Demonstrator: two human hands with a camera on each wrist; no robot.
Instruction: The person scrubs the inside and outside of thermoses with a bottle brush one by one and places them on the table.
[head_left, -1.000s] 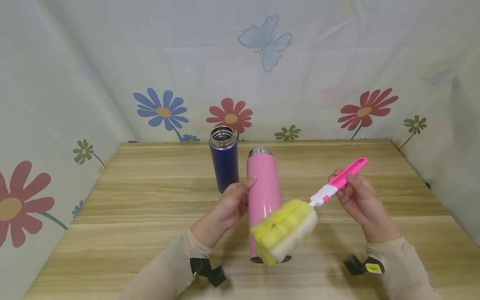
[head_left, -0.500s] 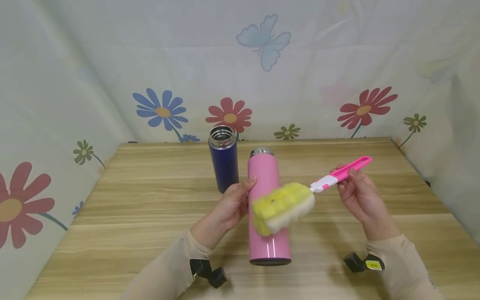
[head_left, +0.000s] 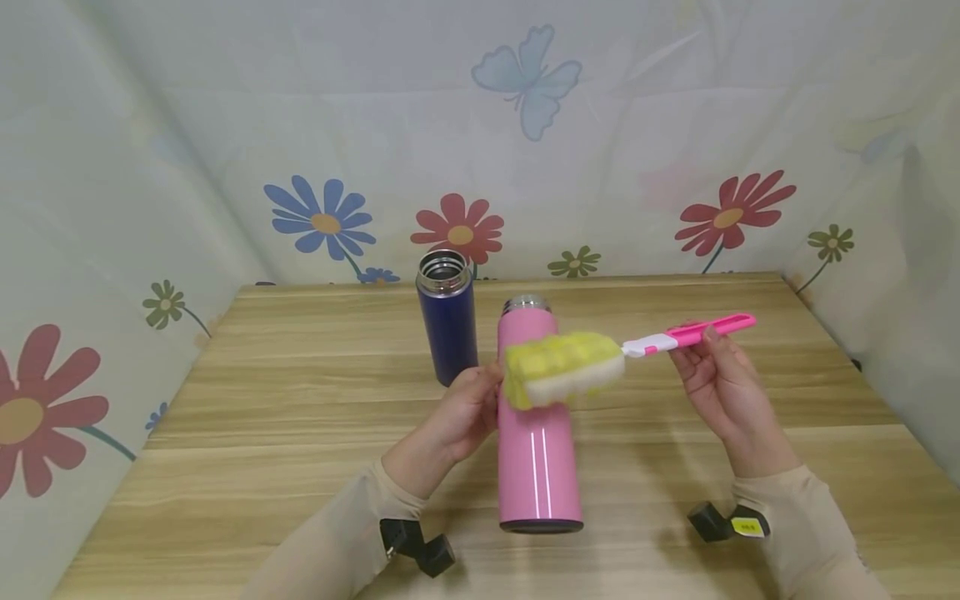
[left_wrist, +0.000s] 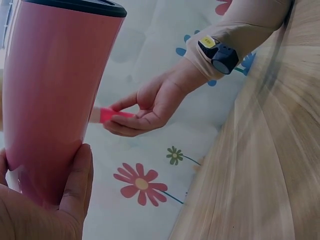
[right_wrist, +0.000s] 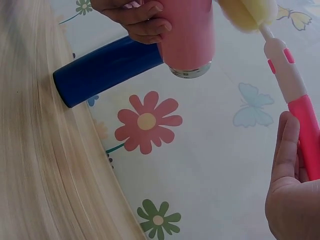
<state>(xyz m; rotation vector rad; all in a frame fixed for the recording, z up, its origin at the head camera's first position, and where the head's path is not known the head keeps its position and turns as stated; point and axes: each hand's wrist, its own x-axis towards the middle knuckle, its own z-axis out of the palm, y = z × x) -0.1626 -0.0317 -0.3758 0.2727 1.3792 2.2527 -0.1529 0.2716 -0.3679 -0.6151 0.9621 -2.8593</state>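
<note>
Sponge brush (head_left: pixel 600 358) overlaps the pink bottle (head_left: pixel 542 467) in the head view, its handle pinched by the right hand (head_left: pixel 727 383) at three o'clock; the left hand (head_left: pixel 465 408) grips the bottle from nine o'clock. Farther off, toward eleven, an open-mouthed blue bottle (head_left: pixel 447 333) stands on the wooden table (head_left: pixel 300 417), before a flowered curtain (head_left: pixel 630 167) at twelve.

Free tabletop (head_left: pixel 262 400) left of the blue bottle (head_left: pixel 448 333), pink bottle (head_left: pixel 540 471) and sponge brush (head_left: pixel 566 367) blocking the middle, backdrop (head_left: pixel 375 108) behind
</note>
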